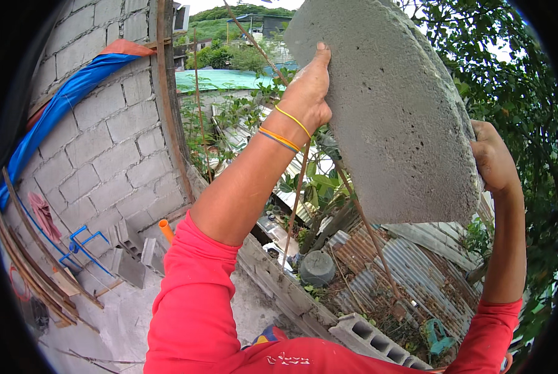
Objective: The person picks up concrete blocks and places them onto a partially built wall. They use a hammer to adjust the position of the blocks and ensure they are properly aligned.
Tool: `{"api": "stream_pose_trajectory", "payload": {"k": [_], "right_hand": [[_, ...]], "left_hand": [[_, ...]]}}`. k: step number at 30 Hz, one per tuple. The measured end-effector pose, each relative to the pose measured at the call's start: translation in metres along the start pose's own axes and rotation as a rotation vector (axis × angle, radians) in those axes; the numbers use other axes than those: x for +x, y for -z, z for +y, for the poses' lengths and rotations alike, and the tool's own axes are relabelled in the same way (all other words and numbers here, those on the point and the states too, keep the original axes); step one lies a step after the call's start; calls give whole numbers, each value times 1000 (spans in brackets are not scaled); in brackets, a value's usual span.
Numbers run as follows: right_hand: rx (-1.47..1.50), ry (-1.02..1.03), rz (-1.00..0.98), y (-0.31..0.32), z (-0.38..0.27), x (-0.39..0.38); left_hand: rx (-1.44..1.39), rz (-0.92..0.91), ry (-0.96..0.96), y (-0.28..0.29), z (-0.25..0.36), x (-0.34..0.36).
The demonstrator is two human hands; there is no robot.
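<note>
A grey concrete block [400, 124] is lifted high in front of me, tilted, its broad pitted face turned toward me. My left hand [310, 87] grips its left edge, thumb lying along the face; the other fingers are hidden behind it. At the opposite, rough edge my right hand [494, 156] is closed on the block with curled fingers. Below the raised block, a hollow concrete block [379, 343] rests along the low wall [279, 283], near my body.
Thin rusty steel bars [296, 206] rise by the low wall. Beyond lie corrugated metal sheets [428, 274] and a dark round container [317, 268]. On the left stand a block wall [114, 146] with a blue tarp [61, 106], blue pipes [79, 246], an orange pipe [166, 230] and several blocks [128, 268].
</note>
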State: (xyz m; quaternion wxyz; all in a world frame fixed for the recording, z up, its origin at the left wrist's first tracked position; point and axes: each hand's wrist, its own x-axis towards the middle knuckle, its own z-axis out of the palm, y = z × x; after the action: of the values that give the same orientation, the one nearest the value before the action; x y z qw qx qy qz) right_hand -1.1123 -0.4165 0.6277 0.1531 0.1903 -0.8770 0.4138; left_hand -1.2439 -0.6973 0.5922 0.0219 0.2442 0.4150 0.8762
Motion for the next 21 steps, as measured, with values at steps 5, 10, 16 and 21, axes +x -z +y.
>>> {"api": "stream_pose_trajectory", "payload": {"k": [5,10,16,21], "right_hand": [[-280,-184,-155,-27,4,18],[-191,-305,-362,-98,62,-3],[-231,-466,-528,-188,149,-41],[-372,-550,-639,-209,185,-56]], "left_hand": [[-239,123,99,65,-69,-45],[-446,363,127,132,-166,-99],[-625,742,294,207,-301,-152],[-688,836,402,230,-368,-179]]}}
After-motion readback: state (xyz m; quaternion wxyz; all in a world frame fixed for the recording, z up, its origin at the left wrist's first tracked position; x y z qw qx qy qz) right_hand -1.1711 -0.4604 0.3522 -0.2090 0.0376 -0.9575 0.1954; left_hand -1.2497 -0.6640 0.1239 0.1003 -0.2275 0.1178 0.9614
